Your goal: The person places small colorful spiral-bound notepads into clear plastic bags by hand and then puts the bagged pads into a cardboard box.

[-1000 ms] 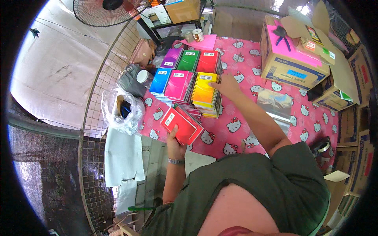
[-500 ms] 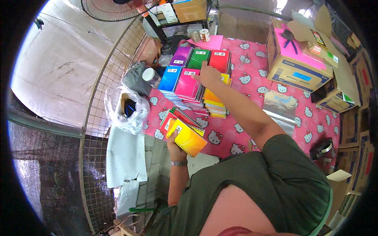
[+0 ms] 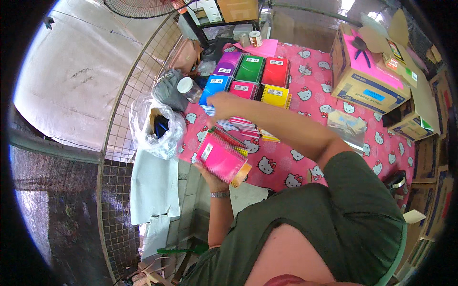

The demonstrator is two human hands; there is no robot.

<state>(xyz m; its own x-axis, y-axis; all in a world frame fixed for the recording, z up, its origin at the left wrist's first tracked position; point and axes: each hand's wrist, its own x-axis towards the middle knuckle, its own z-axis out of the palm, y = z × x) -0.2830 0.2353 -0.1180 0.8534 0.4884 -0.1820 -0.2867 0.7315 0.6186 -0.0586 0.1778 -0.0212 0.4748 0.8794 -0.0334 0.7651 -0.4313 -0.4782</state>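
Observation:
My left hand is closed round a small bundle of spiral notebooks, with a pink notebook on top and yellow and red edges showing beneath. My right hand reaches across to the near end of the blue notebook stack; its fingers are smeared and partly hidden, so I cannot tell whether they grip. Beside that stack are piles topped by pink and yellow notebooks. Behind them lie purple, green and red ones. My right forearm covers part of the near piles.
A pink patterned cloth covers the table. Left are a clear jar and a plastic bag. A carton bearing scissors stands at the right, near clear plastic sleeves. A fan hangs over the far left.
A pink notebook now tops the bundle in my left hand, where yellow was on top. My right hand has moved left from the pink and green notebooks to the blue stack.

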